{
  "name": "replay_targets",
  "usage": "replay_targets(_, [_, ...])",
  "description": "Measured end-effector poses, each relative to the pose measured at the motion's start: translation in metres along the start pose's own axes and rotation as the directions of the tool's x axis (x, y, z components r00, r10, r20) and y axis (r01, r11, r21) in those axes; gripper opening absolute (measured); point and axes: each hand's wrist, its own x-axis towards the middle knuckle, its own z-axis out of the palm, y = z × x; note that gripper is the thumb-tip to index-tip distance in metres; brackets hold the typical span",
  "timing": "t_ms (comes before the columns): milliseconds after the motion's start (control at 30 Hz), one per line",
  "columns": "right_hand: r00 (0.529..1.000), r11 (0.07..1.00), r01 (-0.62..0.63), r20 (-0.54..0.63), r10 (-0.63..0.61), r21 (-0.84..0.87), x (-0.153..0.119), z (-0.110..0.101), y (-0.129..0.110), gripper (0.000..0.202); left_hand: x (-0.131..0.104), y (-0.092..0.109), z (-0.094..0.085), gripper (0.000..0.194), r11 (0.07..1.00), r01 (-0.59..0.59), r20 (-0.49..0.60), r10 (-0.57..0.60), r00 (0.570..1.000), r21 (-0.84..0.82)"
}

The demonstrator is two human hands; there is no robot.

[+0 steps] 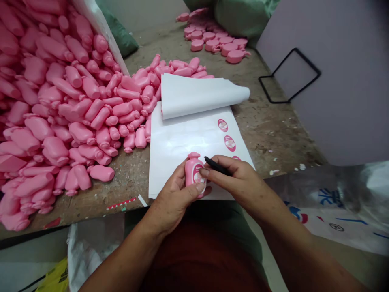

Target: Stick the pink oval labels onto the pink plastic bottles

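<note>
- Two forearms point(133, 253) lead to one label sheet point(173, 150).
- Left hand point(176, 192): gripping one pink bottle point(190, 172) over the sheet, neck point(193, 155) pointing away, long axis leaning slightly left.
- Right hand point(241, 176): closed on one black pen-like tool point(218, 166).
- Two oval labels point(230, 143), probably three.

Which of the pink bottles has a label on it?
The bottle in the left hand: a label shows on its front, while the piled bottles look plain pink.

Table point(267, 125) bearing pink bottles point(81, 134), label sheets point(188, 132)
</note>
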Motion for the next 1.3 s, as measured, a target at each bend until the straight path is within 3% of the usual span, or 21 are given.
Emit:
replay_targets(100, [0.999, 0.991, 0.019, -0.034, -0.024, -0.129, -0.006, 0.003, -0.003, 0.025, -0.002, 0.000, 0.002, 0.067, 1.000, -0.003, -0.014, 0.002, 1.000, -0.009])
replay_targets(200, [0.986, 0.958, 0.020, -0.156, -0.067, -0.285, -0.012, 0.005, -0.002, 0.023, -0.004, 0.002, 0.005, 0.068, 1.000, -0.001, -0.021, 0.001, 1.000, -0.026])
replay_targets(300, [0.961, 0.968, -0.015, -0.271, -0.055, -0.251, -0.014, 0.002, 0.003, 0.030, -0.007, 0.004, 0.006, 0.068, 0.999, 0.002, -0.037, -0.003, 0.999, -0.045])
replay_targets(433, [0.981, 0.999, 0.053, -0.187, -0.053, -0.005, -0.013, -0.001, 0.005, 0.021, -0.010, 0.007, 0.007, 0.063, 0.998, 0.045, -0.019, -0.046, 0.999, -0.043])
replay_targets(567, [0.972, 0.992, 0.094, -0.222, -0.073, 0.083, -0.012, 0.007, -0.001, 0.020, -0.010, 0.007, 0.008, 0.048, 0.998, -0.002, -0.010, 0.003, 1.000, 0.063])
replay_targets(733, [0.995, 0.963, -0.012, -0.093, 0.038, 0.268, -0.004, 0.015, -0.001, 0.032, -0.009, 0.002, 0.004, 0.047, 0.970, -0.088, 0.026, 0.085, 0.996, 0.227])
replay_targets(867, [0.995, 0.903, -0.087, -0.005, 0.098, 0.421, 0.000, 0.009, 0.003, 0.030, -0.009, 0.002, -0.001, 0.055, 0.979, -0.046, 0.048, 0.037, 0.998, 0.198])
replay_targets(1100, [0.996, 0.934, -0.081, 0.000, 0.086, 0.348, 0.004, 0.009, -0.002, 0.037, -0.007, 0.005, -0.005, 0.062, 0.968, -0.047, 0.073, 0.029, 0.997, 0.247])
replay_targets(1200, [0.993, 0.928, -0.114, 0.067, 0.097, 0.354, 0.007, 0.009, -0.003, 0.039, -0.007, 0.005, -0.004, 0.050, 0.965, -0.049, 0.081, 0.029, 0.996, 0.258])
replay_targets(1300, [0.990, 0.928, -0.126, 0.110, 0.092, 0.351, 0.006, 0.007, -0.004, 0.039, -0.006, 0.005, -0.001, 0.047, 0.985, -0.031, 0.054, 0.023, 0.998, 0.168])
